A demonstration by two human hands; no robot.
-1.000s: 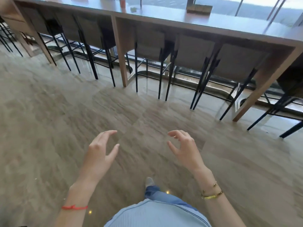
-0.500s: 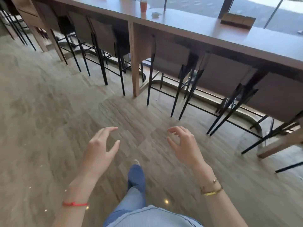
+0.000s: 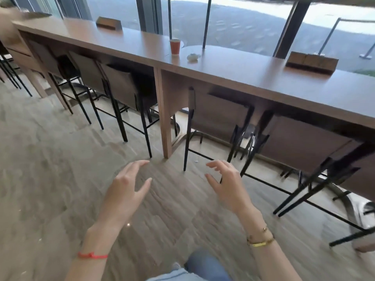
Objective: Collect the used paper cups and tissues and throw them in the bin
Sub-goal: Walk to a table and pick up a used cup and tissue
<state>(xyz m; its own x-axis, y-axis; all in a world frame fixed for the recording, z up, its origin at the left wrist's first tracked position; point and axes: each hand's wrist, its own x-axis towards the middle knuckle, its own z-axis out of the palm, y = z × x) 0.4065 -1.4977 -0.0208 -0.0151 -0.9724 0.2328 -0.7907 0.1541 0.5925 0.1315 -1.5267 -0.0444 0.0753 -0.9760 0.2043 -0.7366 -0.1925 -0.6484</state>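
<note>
Your left hand (image 3: 123, 191) and right hand (image 3: 227, 183) hover over the wood-grain floor (image 3: 50, 169), fingers loosely spread, holding nothing. On the smooth brown bench (image 3: 253, 78), an upright orange paper cup (image 3: 175, 47) stands near a crumpled white tissue (image 3: 192, 57).

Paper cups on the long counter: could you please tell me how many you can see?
1. A red paper cup stands on the counter near the window, just left of a crumpled tissue. Others may lie beyond the frame.
</note>
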